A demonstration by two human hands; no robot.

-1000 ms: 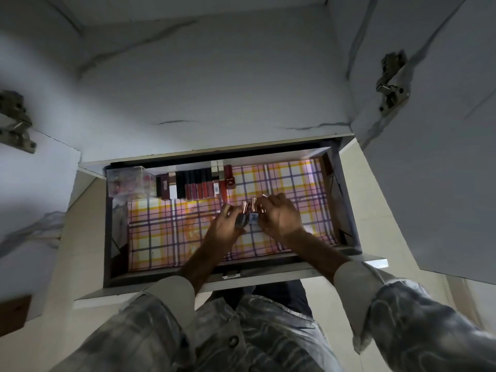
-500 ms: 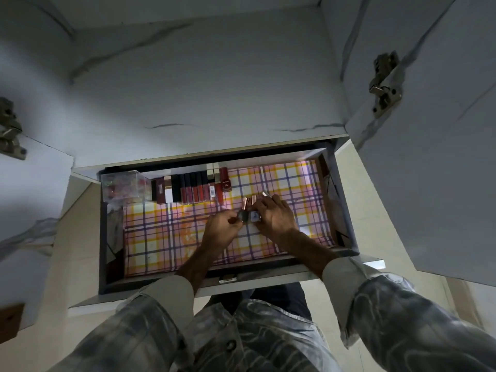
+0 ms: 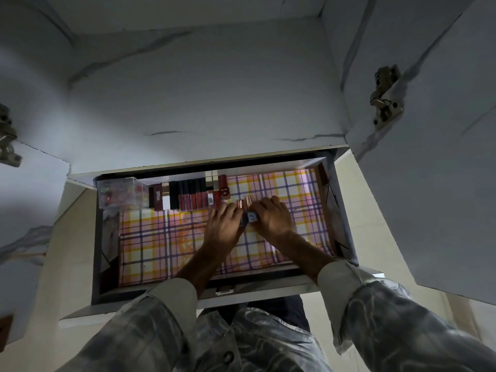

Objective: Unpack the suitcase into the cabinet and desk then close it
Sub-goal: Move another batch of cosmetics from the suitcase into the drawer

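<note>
An open drawer (image 3: 346,237) lined with plaid paper holds a row of lipsticks and cosmetic tubes (image 3: 188,196) along its back edge, next to a clear plastic box (image 3: 120,193) at the back left. My left hand (image 3: 224,226) and my right hand (image 3: 273,220) are both inside the drawer, side by side. Between them they hold a small bunch of cosmetics (image 3: 247,213): two copper-capped tubes sticking up and a dark little container below. Fingers of both hands curl round this bunch. The suitcase is out of sight.
Above the drawer is a white marbled cabinet shelf (image 3: 201,103). Open cabinet doors with metal hinges (image 3: 385,98) stand at right and left. Beige tiled floor shows on both sides of the drawer.
Both hands with the bunch of cosmetics have shifted slightly toward the back of the drawer, nearer the row of tubes. The grip looks the same.
</note>
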